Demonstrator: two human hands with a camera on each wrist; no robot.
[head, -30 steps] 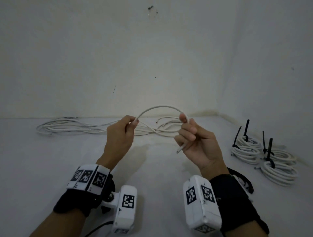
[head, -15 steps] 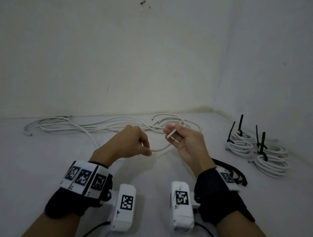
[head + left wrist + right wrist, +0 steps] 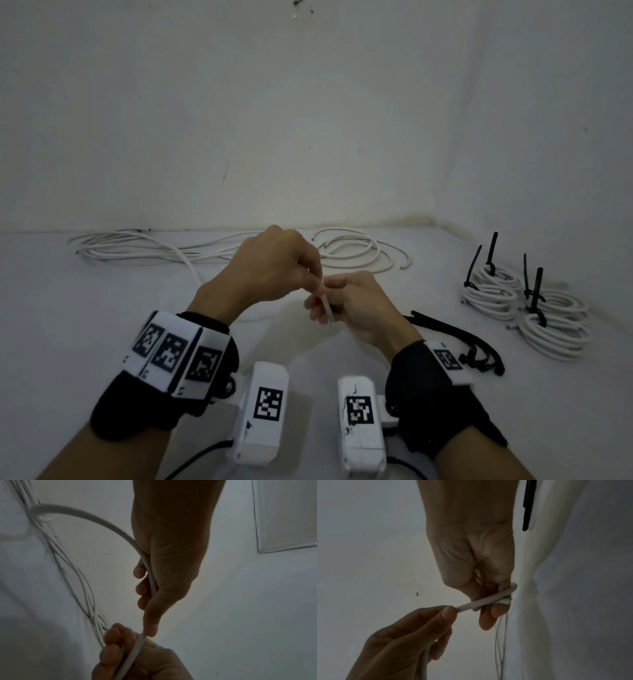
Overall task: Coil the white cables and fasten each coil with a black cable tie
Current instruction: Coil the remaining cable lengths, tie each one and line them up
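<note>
A white cable is held between both hands above the white surface. My left hand has its fingers curled round the cable, which arcs away to the upper left in the left wrist view. My right hand grips the cable's short end, fingers curled, touching the left hand's fingertips. Several loose white cables lie along the back wall. Three tied coils with black ties sticking up sit at the right. Spare black cable ties lie just right of my right wrist.
White walls meet in a corner at the back right. More loose cable loops lie behind the hands. Bare white surface spreads to the left and in front.
The hands have come together from well apart and dropped lower. The cable arch between them has closed up into a small loop, and the left hand now meets the right.
</note>
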